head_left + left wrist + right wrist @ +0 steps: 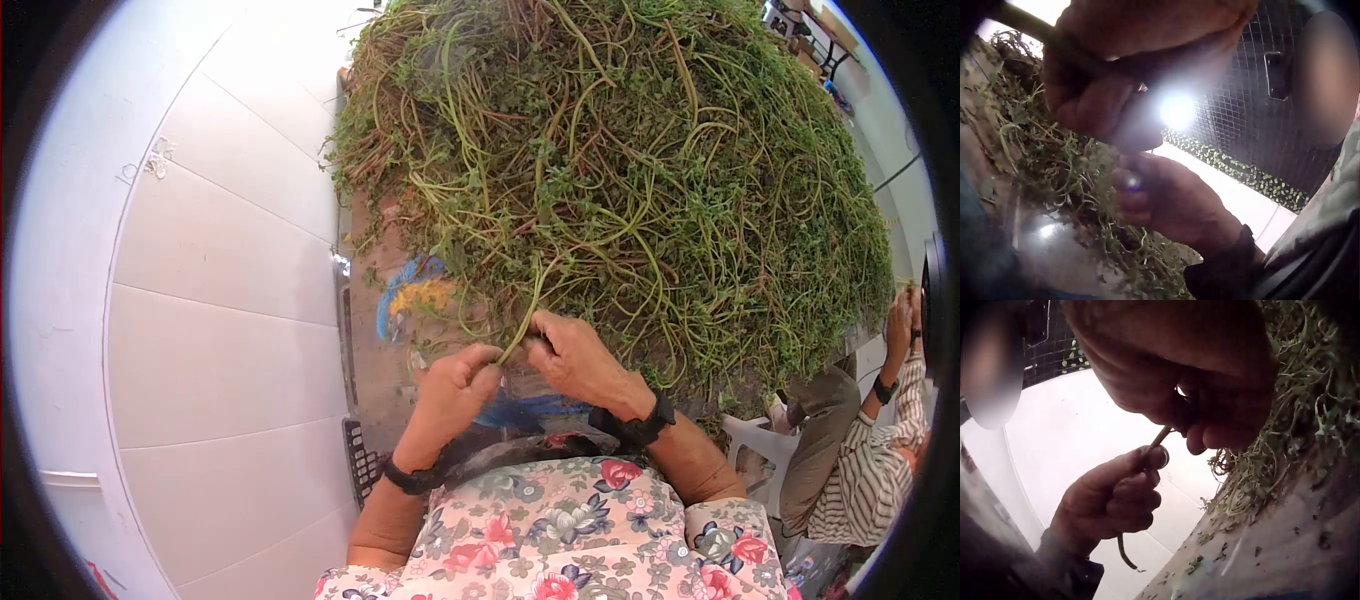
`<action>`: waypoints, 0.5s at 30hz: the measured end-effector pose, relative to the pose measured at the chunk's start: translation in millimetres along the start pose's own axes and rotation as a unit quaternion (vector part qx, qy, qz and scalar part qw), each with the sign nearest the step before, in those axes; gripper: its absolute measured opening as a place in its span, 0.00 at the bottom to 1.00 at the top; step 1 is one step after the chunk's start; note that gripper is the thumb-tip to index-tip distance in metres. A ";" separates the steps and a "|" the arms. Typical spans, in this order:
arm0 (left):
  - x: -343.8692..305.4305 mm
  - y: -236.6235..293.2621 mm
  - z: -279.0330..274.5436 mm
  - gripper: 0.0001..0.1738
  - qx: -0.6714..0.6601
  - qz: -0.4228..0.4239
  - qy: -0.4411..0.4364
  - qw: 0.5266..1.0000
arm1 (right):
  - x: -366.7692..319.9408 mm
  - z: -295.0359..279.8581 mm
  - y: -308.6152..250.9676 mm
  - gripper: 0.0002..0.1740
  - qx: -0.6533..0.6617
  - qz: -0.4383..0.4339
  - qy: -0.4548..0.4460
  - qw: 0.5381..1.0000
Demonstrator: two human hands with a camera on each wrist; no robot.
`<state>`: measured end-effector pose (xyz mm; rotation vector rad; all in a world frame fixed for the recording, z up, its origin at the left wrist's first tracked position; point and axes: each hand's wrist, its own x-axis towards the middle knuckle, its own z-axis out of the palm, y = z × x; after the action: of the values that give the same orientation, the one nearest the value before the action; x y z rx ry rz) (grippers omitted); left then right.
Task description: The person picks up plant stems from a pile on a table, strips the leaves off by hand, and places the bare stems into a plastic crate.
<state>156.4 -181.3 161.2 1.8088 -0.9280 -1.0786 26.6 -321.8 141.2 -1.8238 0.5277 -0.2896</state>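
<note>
Close over the table's near edge, both hands work on one green plant stem (530,312). My left hand (455,395) pinches it between thumb and curled fingers. In the right wrist view the stem's lower end (1125,553) hangs out below the left hand (1110,497). My right hand (585,365) is right beside the left, its thumb and fingers closed on the stem a little higher up. In the head view the stem's upper part leans toward a big heap of leafy green stems (640,190). The right fingertips are partly hidden in shadow in the right wrist view.
The heap covers most of the table (375,400), whose brown top shows at the near left with scattered leaf bits. A white panelled wall (230,370) stands along the left. Another person in a striped sleeve (870,470) sits at the right, by a white stool (755,440).
</note>
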 end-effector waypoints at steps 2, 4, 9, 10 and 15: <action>1.2 -4.5 3.8 0.10 0.017 0.023 0.003 1.000 | -2.2 -1.9 1.6 0.10 -0.014 0.005 0.012 1.000; 1.7 -7.7 5.7 0.10 0.055 0.052 0.010 0.997 | -5.0 -3.4 3.1 0.10 -0.033 0.010 0.022 0.999; -2.6 1.2 -3.0 0.08 0.071 0.017 0.012 0.997 | -14.2 -16.5 23.9 0.09 -0.102 0.052 -0.001 0.993; -3.5 2.1 -4.0 0.08 0.097 0.021 0.015 0.995 | -16.1 -20.0 22.4 0.10 -0.069 0.070 -0.010 0.995; -3.3 -3.0 -3.4 0.07 0.151 0.056 0.041 0.986 | -19.9 -33.3 13.6 0.15 -0.033 -0.006 0.109 0.993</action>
<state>158.9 -176.3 160.5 2.0014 -1.1782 -0.8194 -8.6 -343.2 140.0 -1.8716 0.6852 -0.4877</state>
